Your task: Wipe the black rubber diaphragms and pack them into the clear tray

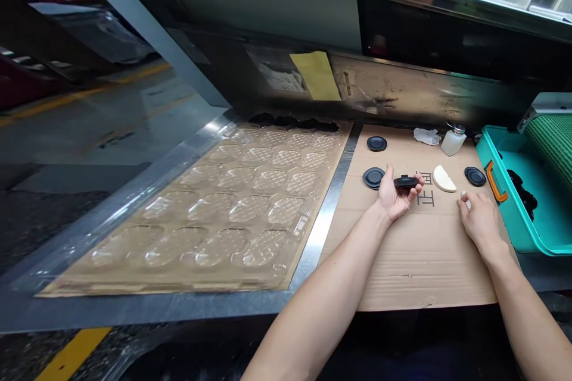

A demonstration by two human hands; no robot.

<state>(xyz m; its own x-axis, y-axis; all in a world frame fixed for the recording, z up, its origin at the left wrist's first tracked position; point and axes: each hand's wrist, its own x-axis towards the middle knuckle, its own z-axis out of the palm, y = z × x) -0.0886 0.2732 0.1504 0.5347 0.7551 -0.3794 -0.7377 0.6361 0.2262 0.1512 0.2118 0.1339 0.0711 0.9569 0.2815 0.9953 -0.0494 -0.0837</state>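
My left hand (395,195) is palm up over the cardboard sheet (415,256) and holds a black round cap (406,181) between thumb and fingertips. My right hand (479,219) rests on the cardboard to the right, fingers curled, with a small white piece at its fingertips (463,194). A white half-round pad (444,179) lies between the two hands. Three more black caps lie on the cardboard: one beside my left hand (372,178), one farther back (376,143), one at the right (474,176).
A clear plastic blister tray (232,202) with several round pockets lies on the left, a row of black caps at its far edge (295,122). A small white bottle (453,140) and crumpled cloth (426,136) sit at the back. A teal bin (527,220) stands right.
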